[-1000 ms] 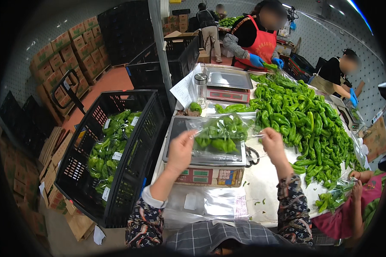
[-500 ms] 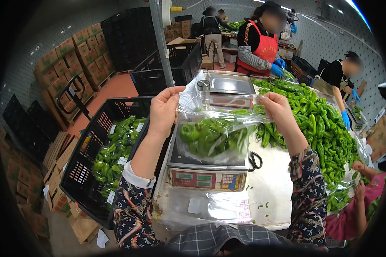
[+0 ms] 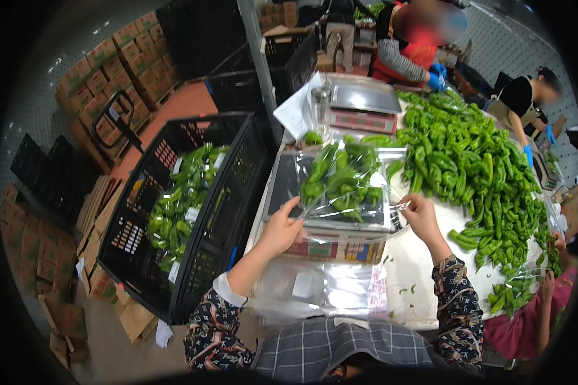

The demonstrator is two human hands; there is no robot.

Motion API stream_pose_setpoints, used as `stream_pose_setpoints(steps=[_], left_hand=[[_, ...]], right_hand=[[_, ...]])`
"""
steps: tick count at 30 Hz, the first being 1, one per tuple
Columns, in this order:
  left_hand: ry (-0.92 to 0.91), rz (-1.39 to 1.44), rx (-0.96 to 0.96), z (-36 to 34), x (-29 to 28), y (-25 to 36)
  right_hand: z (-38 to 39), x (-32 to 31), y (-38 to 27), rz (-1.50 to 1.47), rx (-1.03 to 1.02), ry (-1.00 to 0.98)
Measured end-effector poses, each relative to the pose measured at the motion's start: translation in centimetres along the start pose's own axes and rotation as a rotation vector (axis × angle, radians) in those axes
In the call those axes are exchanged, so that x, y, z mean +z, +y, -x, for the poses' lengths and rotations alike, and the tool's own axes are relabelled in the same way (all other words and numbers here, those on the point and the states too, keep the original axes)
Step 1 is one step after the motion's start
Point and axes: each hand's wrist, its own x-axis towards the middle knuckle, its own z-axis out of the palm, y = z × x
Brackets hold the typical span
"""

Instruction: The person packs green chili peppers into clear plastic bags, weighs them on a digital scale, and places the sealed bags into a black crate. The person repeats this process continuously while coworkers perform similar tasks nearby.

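A clear plastic bag of green peppers lies on the dark platform of a weighing scale, its mouth toward me. My left hand pinches the near left edge of the bag between thumb and fingers. At the near right corner, my right hand grips the gathered film, fingers closed. The film stretches between both hands across the front of the scale, partly covering its display and keys. Flat clear bags lie on the table just in front of the scale.
A large heap of loose green peppers covers the right side. On the left stands a black crate with labelled pepper bags. Behind are a second scale, a paper sheet and a jar. Co-workers stand beyond and at right.
Both hands have come down and nearer from above the bag to its near side. The bag now lies over the platform with its mouth toward me. The view has tilted down.
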Motion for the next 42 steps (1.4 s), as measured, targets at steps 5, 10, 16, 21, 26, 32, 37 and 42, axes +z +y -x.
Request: stream_pose_setpoints(steps=[5,10,16,21,26,32,37,42], left_hand=[[-0.075,-0.079,-0.015,1.3,0.4,1.0],[-0.071,0.034,0.039,1.4,1.0,-0.2],[0.012,-0.01,0.09,1.5,1.2,-0.5],[0.035,-0.026,0.067,1.6,1.3,-0.2],[0.051,-0.116,0.136,1.3,1.8,-1.4],[-0.01,0.033,0.148,1.6,2.5,-0.5],[-0.028,0.157,0.048,1.3,1.5,-1.1],[-0.1,0.174,0.003,2.9,-0.7,-2.3]], right_hand=[[2.8,3.7,-5.5,0.309,-0.663,0.228],[5.4,10.9,-9.7,0.064,-0.788,-0.113],[6.7,14.0,-8.9,0.23,-0.834,-0.126],[7.2,13.2,-9.4,0.106,-0.727,-0.111],[6.4,13.7,-8.7,0.201,-0.765,-0.105],[6.6,11.3,-9.1,-0.033,-0.742,-0.229],[8.4,7.1,-7.5,-0.746,-0.177,-0.412],[3.6,-7.1,1.1,-0.797,0.019,0.405]])
